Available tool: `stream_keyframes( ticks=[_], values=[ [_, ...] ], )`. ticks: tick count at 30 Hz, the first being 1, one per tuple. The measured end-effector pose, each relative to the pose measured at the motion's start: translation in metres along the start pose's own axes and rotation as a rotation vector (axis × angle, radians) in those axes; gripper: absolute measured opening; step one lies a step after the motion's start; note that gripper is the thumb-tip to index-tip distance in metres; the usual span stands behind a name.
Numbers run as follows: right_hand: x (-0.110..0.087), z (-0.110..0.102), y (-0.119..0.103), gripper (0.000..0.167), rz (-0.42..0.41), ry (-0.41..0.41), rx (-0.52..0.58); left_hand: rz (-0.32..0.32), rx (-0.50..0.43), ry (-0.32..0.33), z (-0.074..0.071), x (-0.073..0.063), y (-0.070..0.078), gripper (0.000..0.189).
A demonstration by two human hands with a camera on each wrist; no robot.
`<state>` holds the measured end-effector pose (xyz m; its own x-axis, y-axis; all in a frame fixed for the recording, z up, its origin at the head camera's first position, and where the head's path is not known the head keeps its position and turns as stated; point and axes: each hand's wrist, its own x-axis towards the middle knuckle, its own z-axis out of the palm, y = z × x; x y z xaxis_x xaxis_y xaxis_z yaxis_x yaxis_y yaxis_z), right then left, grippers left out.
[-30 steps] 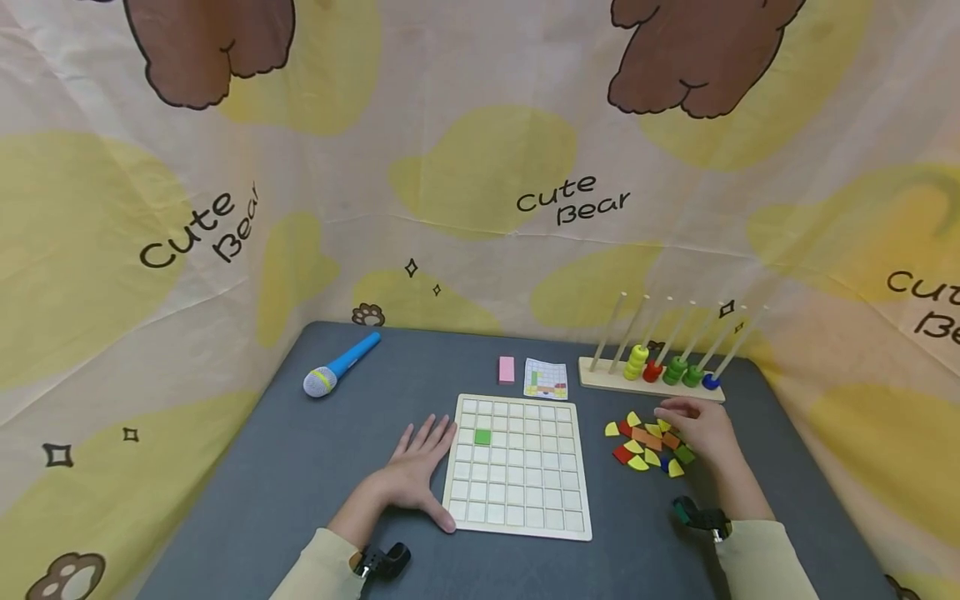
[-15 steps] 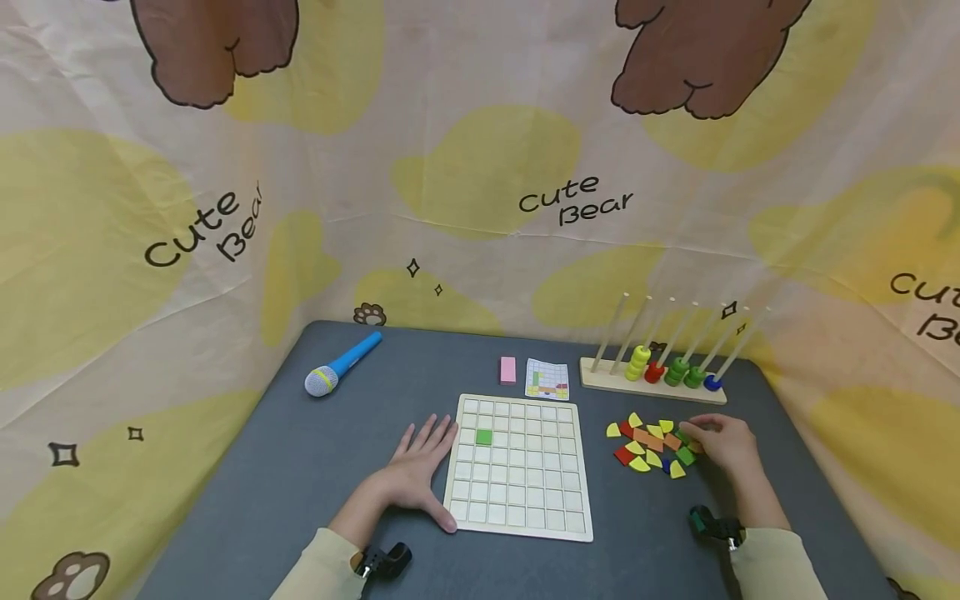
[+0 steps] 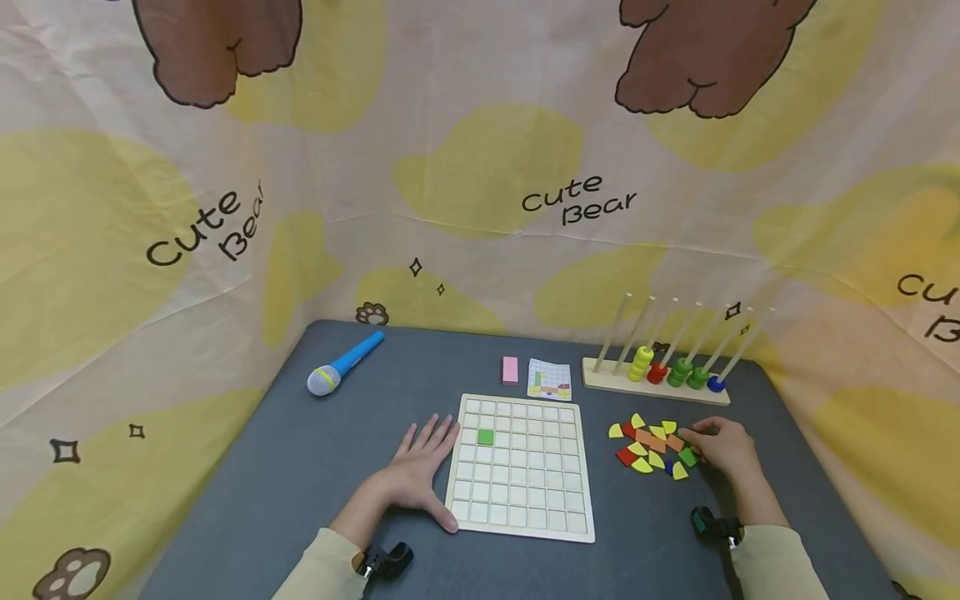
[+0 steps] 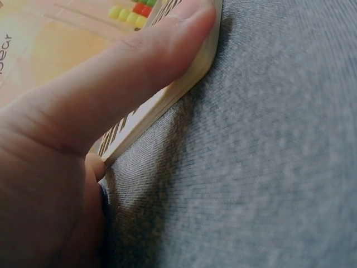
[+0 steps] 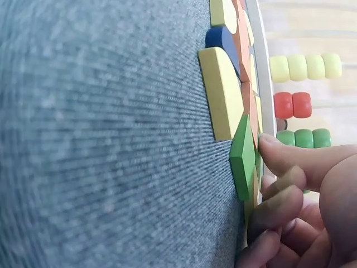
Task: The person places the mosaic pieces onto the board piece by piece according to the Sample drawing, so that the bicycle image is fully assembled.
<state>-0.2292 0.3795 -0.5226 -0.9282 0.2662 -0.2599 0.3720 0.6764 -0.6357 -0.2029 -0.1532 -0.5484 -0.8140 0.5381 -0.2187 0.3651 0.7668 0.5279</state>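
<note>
In the head view my left hand [image 3: 416, 467] lies with fingers spread at the left edge of a pale gridded board [image 3: 525, 536]. Its thumb [image 4: 167, 47] rests along the board's near left corner in the left wrist view. One green square block [image 3: 486, 437] sits on the board. My right hand [image 3: 726, 448] is at the right side of a group of coloured blocks [image 3: 651, 440], fingers bent and touching them. Near its fingertips, a green block [image 5: 242, 159] leans against other blocks in the right wrist view. Whether anything is pinched there is hidden.
A peg rack with coloured beads [image 3: 615, 381] stands behind the blocks. A printed pattern card [image 3: 549, 379] and a pink block [image 3: 510, 370] lie beyond the board. A blue toy microphone [image 3: 347, 363] is at the back left. Patterned cloth [image 3: 465, 183] hangs behind the table.
From one second ago, my right hand has moved right and slightly toward me along the blocks, then stayed nearly still over the last half second. My left hand stays at the board.
</note>
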Motion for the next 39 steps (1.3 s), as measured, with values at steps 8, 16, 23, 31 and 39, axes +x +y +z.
stream_keyframes(
  ticks=[8, 16, 23, 31, 39],
  values=[
    [0.002, -0.006, -0.005, 0.049, 0.022, -0.046, -0.027, 0.009, -0.003, 0.005, 0.001, 0.002, -0.002, 0.15],
    [0.003, -0.009, -0.007, 0.053, 0.03, -0.018, 0.028, -0.008, 0.017, 0.006, 0.003, 0.003, -0.004, 0.151],
    [-0.003, -0.01, -0.021, 0.05, 0.009, 0.091, 0.087, -0.018, 0.047, 0.007, 0.002, 0.004, -0.004, 0.152],
    [-0.011, -0.011, -0.043, 0.052, -0.067, 0.071, 0.092, -0.019, 0.026, -0.001, 0.002, 0.002, -0.001, 0.152],
    [-0.017, -0.005, -0.057, 0.049, -0.203, 0.018, 0.067, -0.013, 0.017, 0.0, 0.003, 0.002, -0.003, 0.151]
  ],
)
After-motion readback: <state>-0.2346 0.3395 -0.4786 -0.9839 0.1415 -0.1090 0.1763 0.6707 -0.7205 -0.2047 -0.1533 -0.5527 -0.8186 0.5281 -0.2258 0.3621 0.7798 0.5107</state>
